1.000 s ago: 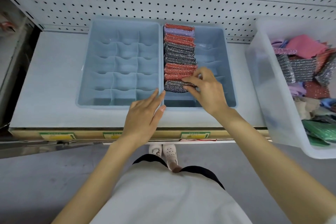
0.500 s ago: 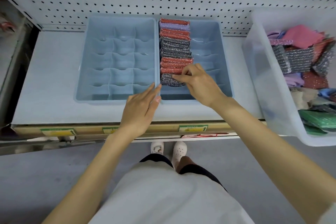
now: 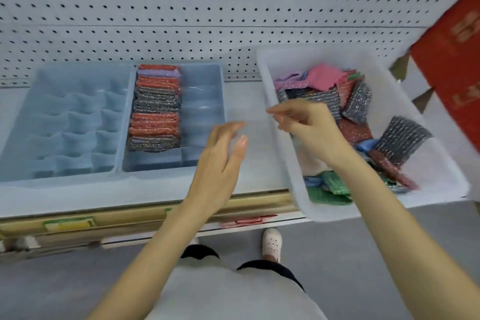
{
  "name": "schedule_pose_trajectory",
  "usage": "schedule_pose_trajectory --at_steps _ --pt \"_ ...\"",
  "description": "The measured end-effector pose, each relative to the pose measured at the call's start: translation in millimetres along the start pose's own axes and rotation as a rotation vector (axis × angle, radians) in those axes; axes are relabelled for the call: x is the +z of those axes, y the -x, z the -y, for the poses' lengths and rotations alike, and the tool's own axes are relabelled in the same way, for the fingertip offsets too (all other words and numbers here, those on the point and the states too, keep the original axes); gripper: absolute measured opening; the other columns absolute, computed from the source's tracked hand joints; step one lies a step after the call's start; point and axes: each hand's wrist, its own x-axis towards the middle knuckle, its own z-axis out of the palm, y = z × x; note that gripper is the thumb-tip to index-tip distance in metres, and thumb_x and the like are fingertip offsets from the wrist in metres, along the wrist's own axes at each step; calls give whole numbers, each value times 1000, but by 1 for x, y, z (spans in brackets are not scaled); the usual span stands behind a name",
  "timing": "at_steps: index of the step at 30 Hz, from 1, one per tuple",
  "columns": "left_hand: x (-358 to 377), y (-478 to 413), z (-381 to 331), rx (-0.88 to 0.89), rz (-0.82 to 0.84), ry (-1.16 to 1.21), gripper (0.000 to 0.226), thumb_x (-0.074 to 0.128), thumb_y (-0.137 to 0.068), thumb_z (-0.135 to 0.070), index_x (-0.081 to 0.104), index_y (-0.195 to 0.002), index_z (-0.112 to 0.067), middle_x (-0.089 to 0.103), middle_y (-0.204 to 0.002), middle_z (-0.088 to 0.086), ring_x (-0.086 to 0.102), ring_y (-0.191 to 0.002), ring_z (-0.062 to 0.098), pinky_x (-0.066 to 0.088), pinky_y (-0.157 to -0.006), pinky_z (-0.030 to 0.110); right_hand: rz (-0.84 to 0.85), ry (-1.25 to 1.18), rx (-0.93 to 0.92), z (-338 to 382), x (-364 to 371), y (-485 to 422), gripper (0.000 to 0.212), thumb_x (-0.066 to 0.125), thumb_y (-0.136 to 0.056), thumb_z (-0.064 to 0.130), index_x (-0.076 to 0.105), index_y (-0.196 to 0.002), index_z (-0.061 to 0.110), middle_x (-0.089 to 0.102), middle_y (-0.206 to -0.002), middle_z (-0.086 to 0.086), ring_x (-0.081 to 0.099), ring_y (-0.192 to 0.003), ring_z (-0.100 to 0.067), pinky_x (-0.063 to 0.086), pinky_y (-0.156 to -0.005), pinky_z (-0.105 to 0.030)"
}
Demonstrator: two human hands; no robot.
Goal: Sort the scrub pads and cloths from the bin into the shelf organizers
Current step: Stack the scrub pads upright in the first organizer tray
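Observation:
Two blue shelf organizers sit side by side on the shelf. The left organizer (image 3: 65,122) has bare compartments. The right organizer (image 3: 202,112) holds a row of red, purple and silver scrub pads (image 3: 155,109) standing on edge in its left column. A clear bin (image 3: 415,122) at the right holds a jumble of silver and red pads, pink and purple cloths and green pads. My right hand (image 3: 309,125) hovers over the bin's left rim with fingers loosely curled, holding nothing. My left hand (image 3: 223,158) hangs open above the shelf between the right organizer and the bin.
A white pegboard wall (image 3: 207,8) backs the shelf. A red box (image 3: 454,73) stands at the far right. Price labels line the shelf's front edge (image 3: 155,213). The bin overhangs that edge. A person's white shoe (image 3: 271,243) shows on the grey floor below.
My right hand has let go of the silver pad in the organizer and moved right to the bin. My left hand also left the organizers and shifted right. The view swung right.

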Motion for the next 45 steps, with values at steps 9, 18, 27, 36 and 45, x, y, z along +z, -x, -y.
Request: schedule_pose_trajectory --at_steps 9,18,27,36,45 --pt "138 -28 -57 -310 -182 -32 53 38 -99 -34 30 -147 -12 21 -156 7 19 -144 17 10 -99 6 25 233 338 -121 -175 35 26 68 -84 9 66 -109 10 65 -101 -6 62 -94 -21 48 -89 -34" --pt "145 -50 -55 -312 -187 -211 72 37 -95 -46 3 -152 -18 11 -159 3 15 -145 15 14 -112 23 -130 -66 503 -156 -156 -45 67 65 -87 29 25 -137 7 50 -129 -12 53 -114 -27 46 -99 -45" --pt "142 -65 -51 -287 -92 -333 81 22 -82 -62 5 -152 -26 -1 -160 -6 4 -146 10 13 -114 28 -261 -116 584 -182 -142 -72 92 82 -71 23 21 -138 5 46 -132 -21 50 -116 -33 44 -98 -41" --pt "142 -66 -51 -302 -65 -361 82 15 -79 -67 4 -152 -28 -6 -159 -11 5 -146 9 19 -113 30 249 771 95 -162 -176 -127 115 81 -64 46 11 -150 14 15 -153 -18 15 -140 -34 17 -114 -44" --pt "142 -67 -47 -291 -71 -354 80 16 -83 -66 6 -152 -28 -7 -159 -14 4 -144 3 15 -110 22 844 914 260 -157 -197 -202 113 86 -60 38 19 -149 20 34 -149 -6 30 -136 -29 29 -111 -45"
